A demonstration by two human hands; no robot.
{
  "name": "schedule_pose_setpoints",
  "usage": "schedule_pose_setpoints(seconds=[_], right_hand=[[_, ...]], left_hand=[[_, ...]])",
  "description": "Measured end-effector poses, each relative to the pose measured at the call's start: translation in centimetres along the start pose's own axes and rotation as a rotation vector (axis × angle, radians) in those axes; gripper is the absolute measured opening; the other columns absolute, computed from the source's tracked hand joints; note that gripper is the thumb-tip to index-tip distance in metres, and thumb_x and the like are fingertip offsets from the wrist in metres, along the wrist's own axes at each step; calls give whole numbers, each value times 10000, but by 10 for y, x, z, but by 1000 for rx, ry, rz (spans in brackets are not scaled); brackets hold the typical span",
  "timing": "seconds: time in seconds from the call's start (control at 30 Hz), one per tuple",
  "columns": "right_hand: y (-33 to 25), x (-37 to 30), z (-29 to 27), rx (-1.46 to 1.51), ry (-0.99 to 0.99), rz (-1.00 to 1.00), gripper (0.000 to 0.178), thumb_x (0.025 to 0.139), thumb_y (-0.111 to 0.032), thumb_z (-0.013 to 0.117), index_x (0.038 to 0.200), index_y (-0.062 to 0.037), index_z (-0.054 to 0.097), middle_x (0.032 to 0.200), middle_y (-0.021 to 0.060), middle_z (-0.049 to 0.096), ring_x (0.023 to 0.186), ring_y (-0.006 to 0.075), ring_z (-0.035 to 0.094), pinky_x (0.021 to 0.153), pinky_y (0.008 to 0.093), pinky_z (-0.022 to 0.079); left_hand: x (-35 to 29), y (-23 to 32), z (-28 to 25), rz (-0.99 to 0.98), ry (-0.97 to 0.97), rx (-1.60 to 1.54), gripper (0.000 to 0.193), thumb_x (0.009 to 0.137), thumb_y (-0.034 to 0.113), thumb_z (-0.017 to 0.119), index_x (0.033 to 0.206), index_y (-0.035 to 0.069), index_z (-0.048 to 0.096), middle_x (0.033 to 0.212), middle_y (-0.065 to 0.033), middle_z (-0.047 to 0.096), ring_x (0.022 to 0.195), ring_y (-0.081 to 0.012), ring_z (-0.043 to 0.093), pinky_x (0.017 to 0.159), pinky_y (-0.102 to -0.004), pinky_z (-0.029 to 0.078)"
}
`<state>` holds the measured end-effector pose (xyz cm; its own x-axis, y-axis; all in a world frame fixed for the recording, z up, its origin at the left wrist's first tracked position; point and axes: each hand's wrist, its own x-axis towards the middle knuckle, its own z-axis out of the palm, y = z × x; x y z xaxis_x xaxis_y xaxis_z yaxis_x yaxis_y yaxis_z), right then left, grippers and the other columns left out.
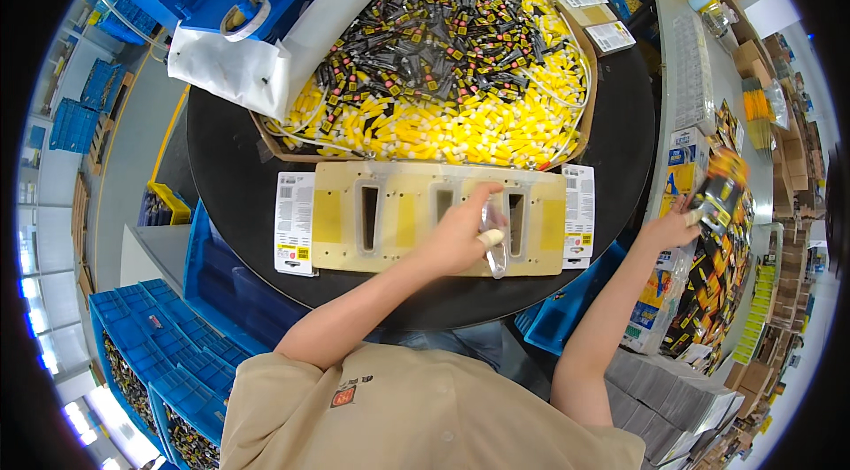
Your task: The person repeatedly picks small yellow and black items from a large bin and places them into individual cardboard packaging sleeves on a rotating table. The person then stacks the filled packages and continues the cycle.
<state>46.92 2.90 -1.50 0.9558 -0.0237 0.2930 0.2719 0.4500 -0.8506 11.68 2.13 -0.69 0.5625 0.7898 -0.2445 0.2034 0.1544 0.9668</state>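
Observation:
My left hand (460,235) is over the right part of a pale yellow slotted plate (403,244), its fingers closed on a clear plastic blister shell (498,259). Dark openings show in two of the plate's slots; my hand partly covers the middle. White printed cards lie at the plate's left end (294,222) and right end (578,218). Out to the right, my right hand (675,227) grips a black and orange carded pack (723,191), smeared by motion, above a heap of similar packs (708,293). Pale coverings wrap some fingertips on both hands.
Behind the plate, a wide tray (584,129) holds a heap of black and yellow small tubes (425,45). The round black table (235,160) carries both. A tape roll (246,17) is at the upper left. Blue crates (164,328) stand left; stacked grey cards (664,408) sit lower right.

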Motion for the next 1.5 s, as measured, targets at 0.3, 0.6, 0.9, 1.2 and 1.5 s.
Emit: schedule_pose_setpoints(seconds=[0.3,0.6,0.9,1.2,1.5], right_hand=[[115,-132,151,-581,-1133,31,394,852,-319,648,1145,-59,606,974,111,657,889,198,630,702,324,513],[81,-139,180,-631,-1181,-289,276,774,-295,732,905,-59,673,672,73,617,607,184,576,579,315,451],[-52,-143,32,-811,-1673,-49,208,744,-189,717,780,-34,583,523,95,540,467,243,535,490,338,420],[-45,-181,-9,-836,-1428,-152,250,774,-217,732,857,-13,613,524,86,517,460,245,493,475,331,404],[37,-199,97,-545,-1190,-402,175,831,-205,673,877,-39,640,686,99,621,615,239,577,605,334,452]], left_hand=[[43,-14,44,8,71,569,536,757,124,714,1186,51,401,803,-205,623,762,-403,615,667,-460,492],[38,-13,39,-54,187,621,628,749,235,744,1202,27,362,729,-207,617,661,-406,609,594,-457,497],[-1,-21,-28,1,233,502,546,770,84,709,1210,62,387,733,-166,626,674,-366,622,612,-437,478],[-13,-31,-48,-37,281,726,567,760,192,742,1186,51,395,665,-178,603,653,-390,605,589,-449,470],[-64,-32,-108,-231,307,315,536,769,104,705,1229,82,432,809,-163,640,773,-349,632,678,-441,485]])
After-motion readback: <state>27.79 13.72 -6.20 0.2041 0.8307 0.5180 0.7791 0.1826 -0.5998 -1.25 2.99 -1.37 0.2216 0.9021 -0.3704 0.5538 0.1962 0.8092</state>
